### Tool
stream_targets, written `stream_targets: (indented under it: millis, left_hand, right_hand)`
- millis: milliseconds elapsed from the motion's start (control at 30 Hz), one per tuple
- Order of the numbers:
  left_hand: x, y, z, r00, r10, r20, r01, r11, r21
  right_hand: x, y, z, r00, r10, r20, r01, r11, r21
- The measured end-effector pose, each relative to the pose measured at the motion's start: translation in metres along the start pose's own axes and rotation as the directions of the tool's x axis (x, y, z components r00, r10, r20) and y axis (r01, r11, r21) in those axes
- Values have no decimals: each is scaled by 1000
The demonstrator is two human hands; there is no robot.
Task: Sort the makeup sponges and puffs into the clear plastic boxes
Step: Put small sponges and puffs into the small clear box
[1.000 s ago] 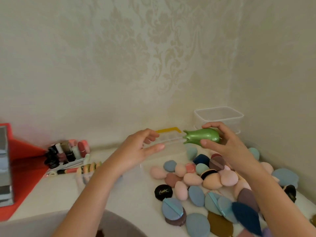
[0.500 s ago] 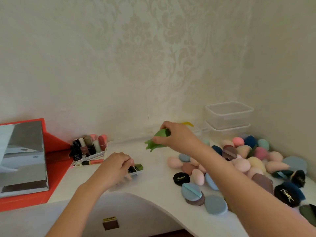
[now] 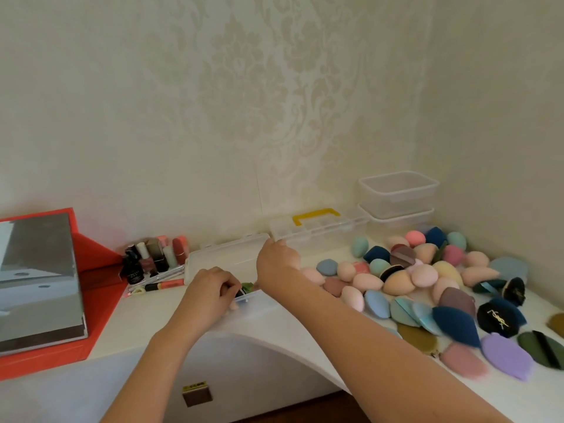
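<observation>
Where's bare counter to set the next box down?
Bare counter lies between the red mirror case and the left hand, in front of the nail polish bottles. Right of the right hand, sponges and puffs crowd it to the stacked clear containers.

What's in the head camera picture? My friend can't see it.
A left hand grips the front of a clear box on a white table while the right hand touches its open lid. A green sponge lies inside; colourful sponges and puffs are piled beside it.

Left hand [image 3: 210,290] curled, low; right hand [image 3: 278,264] extended farther, fingers hidden.
</observation>
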State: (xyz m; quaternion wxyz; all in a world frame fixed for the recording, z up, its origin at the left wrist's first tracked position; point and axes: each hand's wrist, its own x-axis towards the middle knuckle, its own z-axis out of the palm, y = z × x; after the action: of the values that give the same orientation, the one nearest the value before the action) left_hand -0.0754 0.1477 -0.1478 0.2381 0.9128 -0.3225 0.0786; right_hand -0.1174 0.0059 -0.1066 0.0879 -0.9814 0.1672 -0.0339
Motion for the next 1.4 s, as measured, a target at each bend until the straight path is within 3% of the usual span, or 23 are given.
stream_targets:
  millis: [133,300,533,667,833,933,1067,1133,1267,1400]
  left_hand:
    - [-1,1,0,1000,-16,-5,16,1000,-12]
    - [-3,0,-2,999,-27,-19,26,998,-57]
    - [-4,2,-3,1000,-21,3,21,995,-95]
    - [-6,10,-4,999,-5,-35,0,991,-132]
    - [-7,28,11,988,88,-123,-89,996,-7]
    - [-8,37,19,981,150,-120,-147,989,29]
    - [-5,29,22,989,143,-41,-141,989,41]
    - [-3,26,23,989,150,-8,-149,987,62]
    - [-6,25,28,986,167,-9,-166,983,79]
    - [-9,29,32,959,255,-127,-234,959,158]
  right_hand:
    - [-1,-4,8,985,-12,170,0,998,70]
    - [-6,0,0,902,-237,361,193,969,155]
    - [5,-2,9,980,-169,102,159,982,99]
    - [-5,5,-5,954,-267,137,244,955,168]
    - [-24,36,-15,892,-355,279,309,931,195]
    - [-31,58,-15,897,-386,217,327,908,261]
    - [-33,107,-33,977,-212,-21,203,898,391]
    - [-28,139,-44,993,-76,-86,101,935,341]
    - [-24,190,-54,990,113,-87,-87,962,260]
    - [-35,226,-62,981,171,-88,-141,953,270]
